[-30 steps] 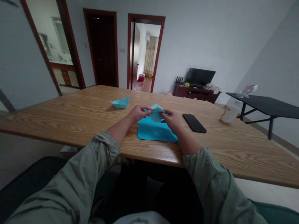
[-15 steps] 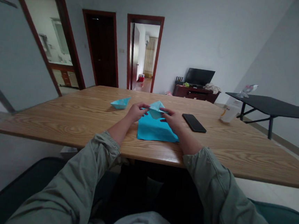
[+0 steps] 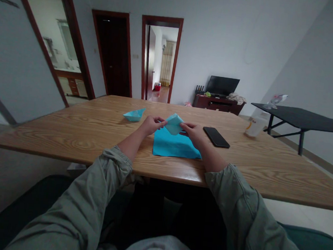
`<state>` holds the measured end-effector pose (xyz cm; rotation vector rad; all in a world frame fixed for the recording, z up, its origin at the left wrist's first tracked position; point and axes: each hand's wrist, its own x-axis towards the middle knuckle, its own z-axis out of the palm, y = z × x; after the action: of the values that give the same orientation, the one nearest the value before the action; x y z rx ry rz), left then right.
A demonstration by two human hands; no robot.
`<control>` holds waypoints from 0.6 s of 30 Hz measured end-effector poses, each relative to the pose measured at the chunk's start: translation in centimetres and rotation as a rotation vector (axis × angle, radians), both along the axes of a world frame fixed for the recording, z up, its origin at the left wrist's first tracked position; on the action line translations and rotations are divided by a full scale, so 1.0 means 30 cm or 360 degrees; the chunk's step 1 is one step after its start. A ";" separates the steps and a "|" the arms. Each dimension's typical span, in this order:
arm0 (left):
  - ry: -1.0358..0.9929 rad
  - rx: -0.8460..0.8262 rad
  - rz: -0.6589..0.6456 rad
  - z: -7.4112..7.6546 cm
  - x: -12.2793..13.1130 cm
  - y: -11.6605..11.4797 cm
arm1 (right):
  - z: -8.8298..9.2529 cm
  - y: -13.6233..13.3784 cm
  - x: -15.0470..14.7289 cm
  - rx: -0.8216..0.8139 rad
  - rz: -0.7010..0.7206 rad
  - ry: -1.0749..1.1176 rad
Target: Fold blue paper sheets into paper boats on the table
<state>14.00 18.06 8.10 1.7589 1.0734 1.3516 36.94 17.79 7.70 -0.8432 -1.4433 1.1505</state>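
Between my hands is a small piece of folded light-blue paper (image 3: 174, 124), diamond-shaped, held up above the table. My left hand (image 3: 151, 125) pinches its left corner between thumb and fingers. At the right corner, my right hand (image 3: 193, 133) grips it the same way. Beneath them lies a brighter blue sheet (image 3: 176, 145), flat on the wood and partly covered by my right hand and wrist. A folded light-blue paper boat (image 3: 134, 115) rests on the table to the left of my left hand.
The wooden table (image 3: 90, 134) spreads out on both sides. A black phone (image 3: 216, 137) lies to the right of my right hand. Farther right stands a translucent plastic cup (image 3: 253, 127). Behind it is a black folding table (image 3: 307, 118); a television (image 3: 222, 86) stands by the far wall.
The folded paper has turned into a flatter, clearer diamond facing me. My fingers have shifted to its side corners, and my right hand has moved slightly outward.
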 end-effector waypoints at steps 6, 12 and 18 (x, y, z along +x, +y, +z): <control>-0.0110 0.0046 -0.0030 -0.014 0.018 0.019 | 0.005 -0.012 -0.009 0.0034 -0.0041 -0.0032; -0.0260 -0.0174 -0.0170 -0.009 0.025 0.017 | -0.009 -0.007 -0.015 0.0159 -0.0043 -0.0100; -0.0118 -0.0289 -0.0369 -0.010 0.038 -0.007 | -0.001 -0.023 -0.031 0.0172 0.0026 -0.0273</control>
<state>15.15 17.84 7.79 1.6309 0.8914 1.1319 36.01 17.10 7.66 -0.8726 -1.6407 1.0224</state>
